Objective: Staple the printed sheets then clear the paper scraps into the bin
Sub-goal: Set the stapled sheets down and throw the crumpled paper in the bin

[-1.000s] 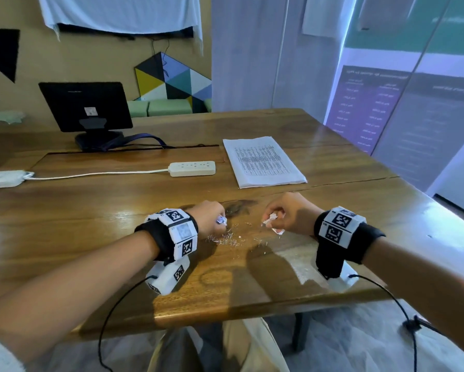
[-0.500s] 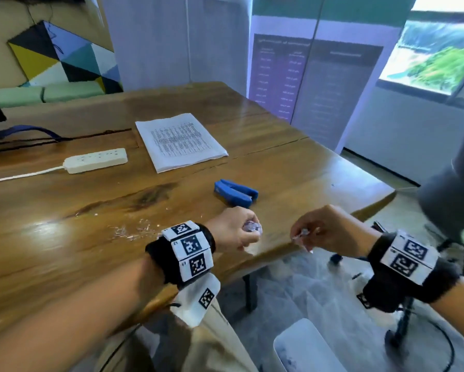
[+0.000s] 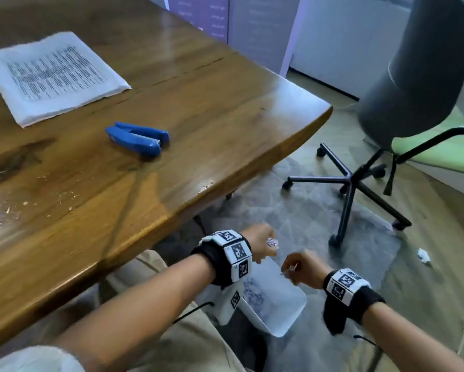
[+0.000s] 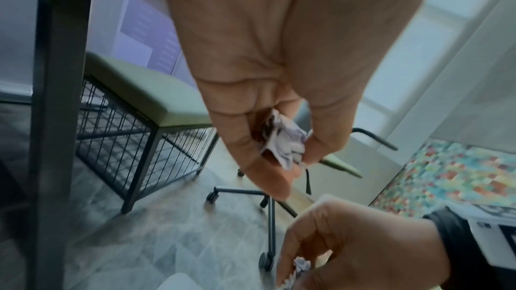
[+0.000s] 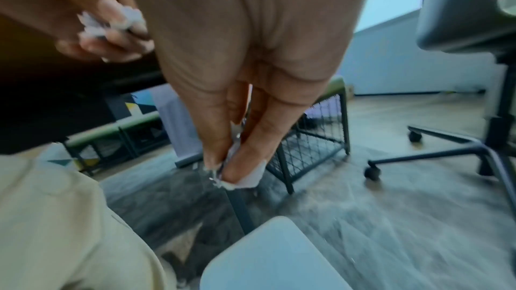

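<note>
An office chair [image 3: 413, 84] stands on the floor right of the surface [image 3: 198, 103], and one crumpled scrap [image 3: 424, 255] lies on the floor near its base. A table leg [image 4: 55, 96] and a wire-sided stool [image 4: 139, 118] stand beyond the hands. On the surface lie the sheets [image 3: 51, 76], a blue stapler [image 3: 138, 138] and scattered bits [image 3: 37, 194].

Half a second ago both hands were level with the surface edge; now they are lower, over the white bin [image 3: 276, 304] on the floor by the person's knee.

The left hand [image 3: 260, 245] is clamped on a crumpled paper wad [image 4: 285, 140]. The right hand [image 3: 303, 269] pinches small scraps [image 5: 231, 153] between thumb and fingertips, above the bin's rim.
</note>
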The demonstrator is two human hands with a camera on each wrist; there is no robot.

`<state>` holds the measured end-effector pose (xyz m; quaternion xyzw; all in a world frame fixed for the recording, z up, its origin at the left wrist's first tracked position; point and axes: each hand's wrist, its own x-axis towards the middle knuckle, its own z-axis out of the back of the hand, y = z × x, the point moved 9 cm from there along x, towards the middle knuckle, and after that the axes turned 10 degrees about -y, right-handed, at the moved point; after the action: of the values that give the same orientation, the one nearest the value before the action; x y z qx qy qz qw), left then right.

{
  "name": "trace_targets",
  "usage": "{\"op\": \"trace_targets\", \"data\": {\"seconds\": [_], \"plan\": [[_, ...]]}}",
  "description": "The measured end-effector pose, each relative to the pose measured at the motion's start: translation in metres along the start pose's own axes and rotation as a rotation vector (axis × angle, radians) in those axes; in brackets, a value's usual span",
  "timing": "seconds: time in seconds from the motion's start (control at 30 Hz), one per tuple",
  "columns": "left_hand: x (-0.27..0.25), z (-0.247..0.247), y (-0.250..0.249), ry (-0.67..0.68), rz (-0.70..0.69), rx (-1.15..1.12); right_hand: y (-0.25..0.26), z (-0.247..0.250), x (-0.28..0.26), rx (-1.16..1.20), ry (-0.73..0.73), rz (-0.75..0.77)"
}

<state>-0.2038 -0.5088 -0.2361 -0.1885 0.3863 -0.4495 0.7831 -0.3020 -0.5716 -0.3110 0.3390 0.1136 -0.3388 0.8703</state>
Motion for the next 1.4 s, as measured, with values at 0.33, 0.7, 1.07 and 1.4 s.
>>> {"op": "trace_targets", "data": {"seconds": [0.33,0.7,1.07,1.4], "plan": [[0.045,-0.064,0.037,0.017,0.175,-0.059,-0.079,-0.069,0.021,-0.063,0.033,-0.235],[0.061,-0.099,0.074,0.002,0.323,-0.154,-0.11,-0.086,0.03,0.065,-0.039,-0.364],[0.058,-0.084,0.091,0.01,0.381,-0.134,-0.11,-0.088,0.033,0.119,0.038,-0.373],[0.041,-0.05,0.068,-0.045,0.248,0.076,-0.047,-0.072,0.026,-0.057,0.128,-0.119]]}}
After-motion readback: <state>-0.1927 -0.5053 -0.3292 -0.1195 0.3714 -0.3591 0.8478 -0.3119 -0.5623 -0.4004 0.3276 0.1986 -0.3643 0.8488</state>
